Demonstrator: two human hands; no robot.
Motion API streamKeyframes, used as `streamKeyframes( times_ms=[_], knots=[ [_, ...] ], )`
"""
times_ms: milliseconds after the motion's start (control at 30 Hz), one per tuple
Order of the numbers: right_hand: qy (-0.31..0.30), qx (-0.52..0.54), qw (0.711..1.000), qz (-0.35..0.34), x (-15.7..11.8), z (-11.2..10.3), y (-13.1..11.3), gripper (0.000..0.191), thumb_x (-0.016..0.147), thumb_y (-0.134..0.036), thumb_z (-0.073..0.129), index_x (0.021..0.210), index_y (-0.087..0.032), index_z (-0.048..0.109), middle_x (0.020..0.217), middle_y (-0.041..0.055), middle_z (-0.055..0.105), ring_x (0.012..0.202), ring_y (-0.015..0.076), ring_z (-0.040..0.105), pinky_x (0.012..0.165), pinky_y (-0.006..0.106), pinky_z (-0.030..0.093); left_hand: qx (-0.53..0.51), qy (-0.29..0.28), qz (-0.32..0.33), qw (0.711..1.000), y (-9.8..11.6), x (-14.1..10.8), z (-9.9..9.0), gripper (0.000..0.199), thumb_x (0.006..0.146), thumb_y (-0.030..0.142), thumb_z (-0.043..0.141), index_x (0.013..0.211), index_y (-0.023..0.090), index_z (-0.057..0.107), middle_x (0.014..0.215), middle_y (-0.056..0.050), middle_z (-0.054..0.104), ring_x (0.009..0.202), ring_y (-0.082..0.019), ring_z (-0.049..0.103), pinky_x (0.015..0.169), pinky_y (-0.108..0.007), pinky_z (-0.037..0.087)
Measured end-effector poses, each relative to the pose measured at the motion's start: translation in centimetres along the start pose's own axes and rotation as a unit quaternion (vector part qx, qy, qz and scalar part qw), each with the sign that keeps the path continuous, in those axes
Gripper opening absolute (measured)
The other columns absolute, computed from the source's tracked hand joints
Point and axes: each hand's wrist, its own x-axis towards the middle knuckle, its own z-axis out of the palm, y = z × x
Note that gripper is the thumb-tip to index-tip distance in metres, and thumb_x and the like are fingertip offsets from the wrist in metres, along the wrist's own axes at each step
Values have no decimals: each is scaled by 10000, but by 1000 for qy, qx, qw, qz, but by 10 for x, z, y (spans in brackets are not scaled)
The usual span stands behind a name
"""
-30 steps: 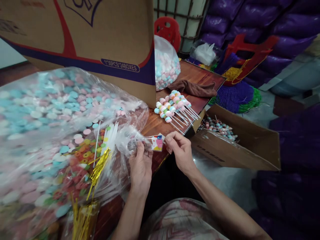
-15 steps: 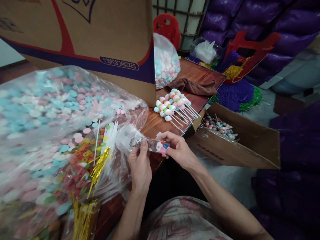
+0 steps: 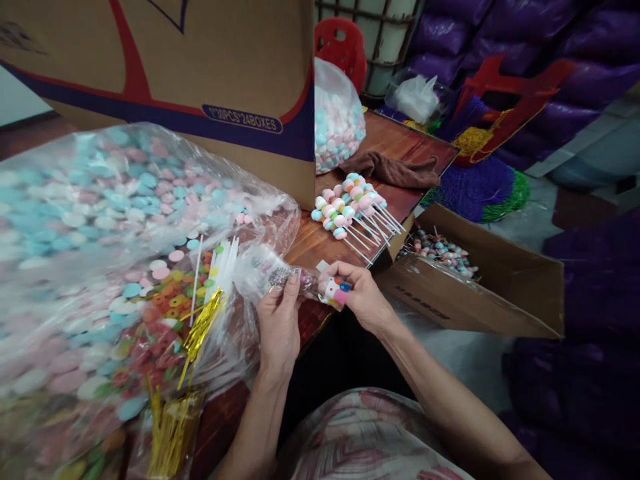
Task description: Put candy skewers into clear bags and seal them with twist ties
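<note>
Between my hands, over the table's near edge, is a clear printed plastic bag (image 3: 311,287) with a colourful picture at its right end. My left hand (image 3: 281,320) pinches its left part between thumb and fingers. The fingers of my right hand (image 3: 364,297) close on the printed right end. Candy skewers (image 3: 350,203), pastel sweets on white sticks, lie in a row just beyond. To the left, an open plastic sack (image 3: 150,193) holds pink, blue and white candies. White sticks (image 3: 227,267), gummy rings (image 3: 177,293) and gold twist ties (image 3: 203,327) lie on it.
A large cardboard carton (image 3: 200,80) stands at the back left. Behind the skewers are a brown cloth (image 3: 395,170) and another bag of candies (image 3: 337,120). On the right, a lower open box (image 3: 480,293) holds wrapped candy sticks. More gold ties (image 3: 170,433) sit at the front left.
My right hand has shifted slightly right with the printed end of the bag. The picture on it has turned a little. My left hand keeps its pinch, and the view has moved slightly.
</note>
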Motion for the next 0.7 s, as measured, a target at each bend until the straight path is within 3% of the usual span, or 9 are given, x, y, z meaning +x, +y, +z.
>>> streamKeyframes(
  times_ms=[167,267,533,700],
  knots=[
    [-4,19,999,38,1,1,3,286,717,-367,817,707,-164,616,559,-34,561,446,76,435,413,171,334,43,-20,5,999,-1,1,-2,215,690,349,852,746,166,754,736,-17,703,646,-101,605,626,-213,523],
    [-16,12,999,35,2,-2,6,280,686,-331,836,675,-151,621,575,-18,587,462,70,434,421,164,319,45,3,6,999,0,3,-4,223,660,335,870,725,165,741,730,-13,699,650,-104,607,611,-204,511],
    [-85,85,990,70,-1,-2,9,265,655,-262,821,840,-170,654,691,-19,604,513,82,447,405,155,381,18,22,-12,1000,-5,6,-6,294,656,383,874,677,144,704,678,-5,648,620,-95,567,610,-206,485],
    [-19,65,997,43,0,7,14,253,656,-235,825,758,-165,604,594,-39,592,425,53,408,356,135,345,37,15,-1,999,-7,6,-8,306,691,422,844,683,151,704,700,-11,653,644,-107,570,619,-219,476]
  ],
)
